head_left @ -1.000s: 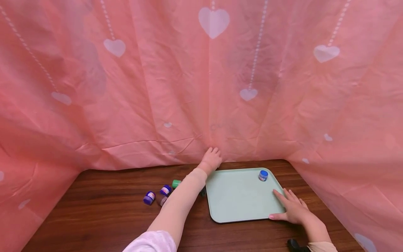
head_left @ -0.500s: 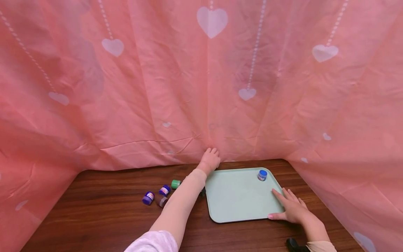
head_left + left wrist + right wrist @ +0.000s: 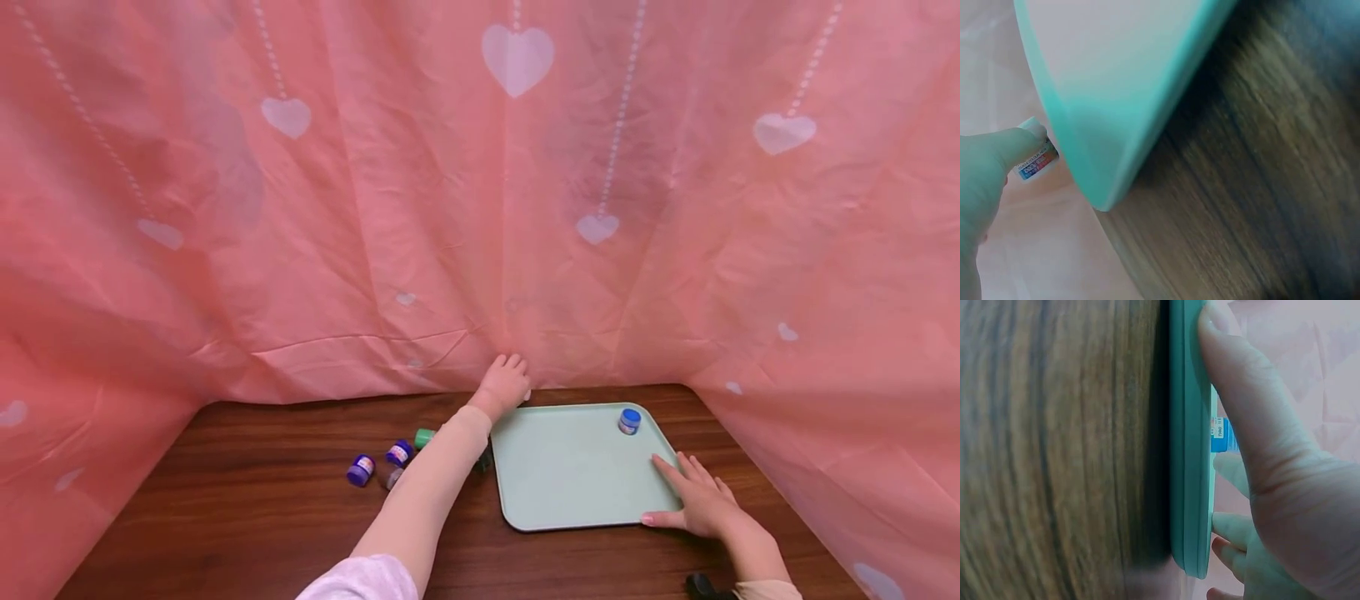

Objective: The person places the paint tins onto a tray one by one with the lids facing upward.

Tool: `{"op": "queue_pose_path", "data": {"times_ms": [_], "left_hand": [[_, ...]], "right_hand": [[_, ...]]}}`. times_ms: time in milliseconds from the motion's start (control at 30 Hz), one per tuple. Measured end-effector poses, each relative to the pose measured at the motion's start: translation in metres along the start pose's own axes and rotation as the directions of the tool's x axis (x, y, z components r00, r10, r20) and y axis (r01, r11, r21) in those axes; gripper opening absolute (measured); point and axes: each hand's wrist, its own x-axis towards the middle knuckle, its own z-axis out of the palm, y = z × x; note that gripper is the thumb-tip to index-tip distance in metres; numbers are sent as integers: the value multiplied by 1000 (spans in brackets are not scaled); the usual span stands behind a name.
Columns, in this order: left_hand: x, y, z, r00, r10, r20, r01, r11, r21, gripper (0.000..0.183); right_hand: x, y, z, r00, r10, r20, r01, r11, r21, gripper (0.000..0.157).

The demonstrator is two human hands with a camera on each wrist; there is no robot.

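At the far left corner of the pale green tray (image 3: pixel 577 475), my left hand (image 3: pixel 504 388) reaches over the table's back edge by the curtain. It pinches a small paint jar (image 3: pixel 1036 161) with a pale cap and a colourful label, held just outside the tray rim; fingers behind the jar are hidden. My right hand (image 3: pixel 701 500) rests on the tray's near right corner, fingers spread and thumb along the front rim. Ahead of those fingers, a blue-capped paint jar (image 3: pixel 629 422) stands upright on the tray near its far right corner.
Left of the tray, two purple jars (image 3: pixel 361 470), a brownish jar (image 3: pixel 392 477) and a green-capped jar (image 3: pixel 423 437) lie on the dark wooden table (image 3: pixel 247 517). My left forearm partly covers this group and a dark jar (image 3: pixel 483 458) beside the tray. A pink curtain (image 3: pixel 420 250) encloses the table.
The head view has shifted slightly. Both hands, the tray and the jars keep their places relative to one another.
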Motion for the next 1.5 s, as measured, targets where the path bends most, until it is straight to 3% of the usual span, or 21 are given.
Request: {"op": "queue_pose_path", "data": {"times_ms": [400,633,867,1167,1233,1433,1500], "left_hand": [[2,0,-17,987,-74,-145,52,987,-153,31],[1,6,-39,979,-142,-146,82,932,-354,36],[11,22,-58,978,-166,-125,90,880,-466,41],[15,49,-57,963,-260,-67,155,744,-650,39],[15,56,-53,958,-283,-48,172,700,-693,38],[19,76,-42,942,-334,35,217,526,-822,36],[21,82,-39,938,-339,68,237,487,-841,35]], "right_hand": [[8,4,-2,1000,-4,2,4,1000,1,103],[11,7,-3,1000,0,19,0,1000,-2,103],[8,13,-5,1000,14,18,-14,1000,-11,104],[7,14,-3,1000,19,10,-19,1000,-4,103],[6,12,-3,1000,12,0,-12,1000,-10,102],[4,9,-4,1000,22,10,-22,1000,-7,102],[4,9,-5,1000,25,11,-25,1000,-10,101]]}}
